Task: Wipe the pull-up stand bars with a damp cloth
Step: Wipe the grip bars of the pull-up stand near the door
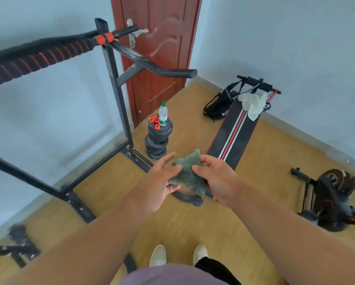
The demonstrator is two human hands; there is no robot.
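Both hands reach forward over the wooden floor [244, 229], holding a crumpled grey-green cloth [188, 171] between them; the right hand [217, 179] has its fingers closed on the cloth's right side, thumb on top; the left hand [162, 184] is at the cloth's left edge with its fingers spread apart, the thumb touching the cloth's underside; the cloth is in mid-air at the scene's centre, well apart from the pull-up stand [115, 83], which rises at the left with a red-striped padded top bar [36, 58] running off to the near left; farther off, a water bottle [163, 114] stands on a stack of weight plates [157, 140].
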